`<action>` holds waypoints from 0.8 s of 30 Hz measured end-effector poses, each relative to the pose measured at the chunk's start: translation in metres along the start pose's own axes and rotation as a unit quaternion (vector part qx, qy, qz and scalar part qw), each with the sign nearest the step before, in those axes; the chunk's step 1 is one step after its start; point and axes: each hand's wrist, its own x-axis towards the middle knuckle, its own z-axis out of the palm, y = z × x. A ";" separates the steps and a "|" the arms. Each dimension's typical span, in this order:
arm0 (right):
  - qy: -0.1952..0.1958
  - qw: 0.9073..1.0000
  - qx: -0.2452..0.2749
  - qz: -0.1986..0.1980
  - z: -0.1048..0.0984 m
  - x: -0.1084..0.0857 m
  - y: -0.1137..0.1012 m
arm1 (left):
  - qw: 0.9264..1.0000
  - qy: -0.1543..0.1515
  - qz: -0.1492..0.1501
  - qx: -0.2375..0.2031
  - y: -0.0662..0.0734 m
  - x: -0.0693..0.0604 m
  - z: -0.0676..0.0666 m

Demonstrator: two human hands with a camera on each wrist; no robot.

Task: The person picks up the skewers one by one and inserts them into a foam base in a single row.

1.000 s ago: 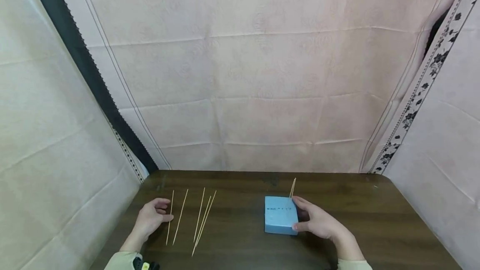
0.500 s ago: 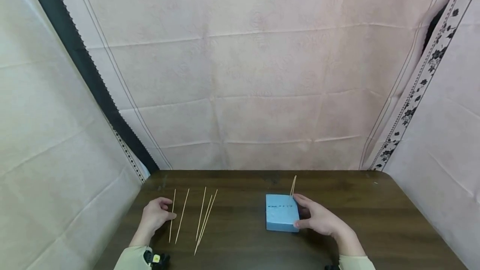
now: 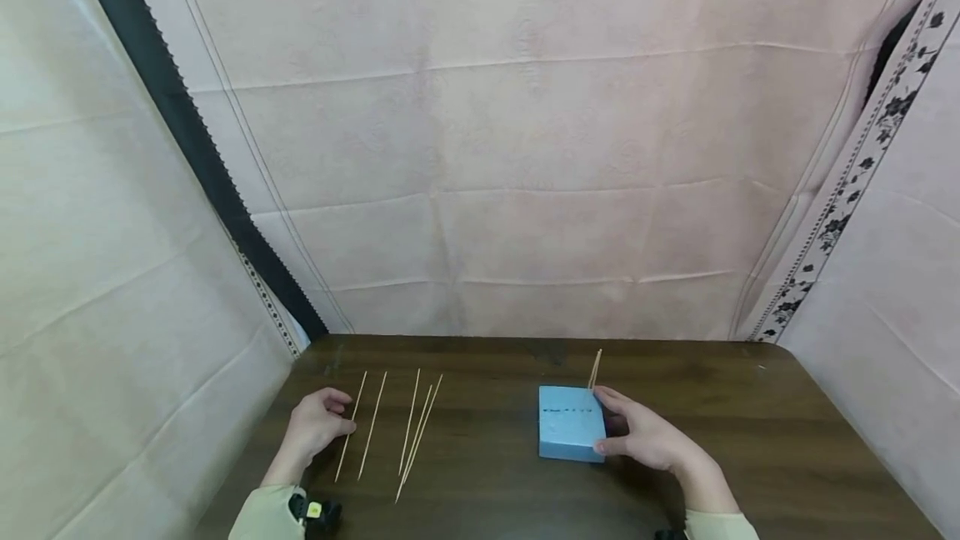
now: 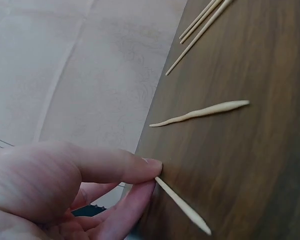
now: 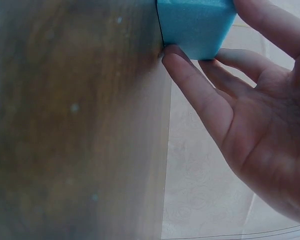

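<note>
At the left of the table my left hand [image 3: 318,423] pinches the leftmost thin wooden skewer [image 3: 342,457] between thumb and fingers. In the left wrist view, one end of that skewer [image 4: 184,205] sticks out below the thumb tip. Just right of it lies a second skewer [image 3: 372,425]. My right hand [image 3: 648,436] grips the right side of a light blue foam block [image 3: 570,433], thumb at the front and fingers behind. Dark marks run in a row across the block's top. A couple of skewers [image 3: 595,369] rise at its back right corner; their lower ends are hard to make out.
Three more skewers [image 3: 410,419] lie between the left hand and the block, two of them close together. The dark wooden table [image 3: 480,473] ends at a pale cloth backdrop [image 3: 525,273]. Cloth panels also hang at both sides.
The skewer at my left hand has swung to a more slanted angle, its far end shifting right. My right hand stays on the foam block. The head view has shifted slightly.
</note>
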 end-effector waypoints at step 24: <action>-0.002 1.000 0.006 0.004 0.000 0.001 0.002 | 0.984 -0.030 -0.019 -0.175 -0.010 0.004 -0.004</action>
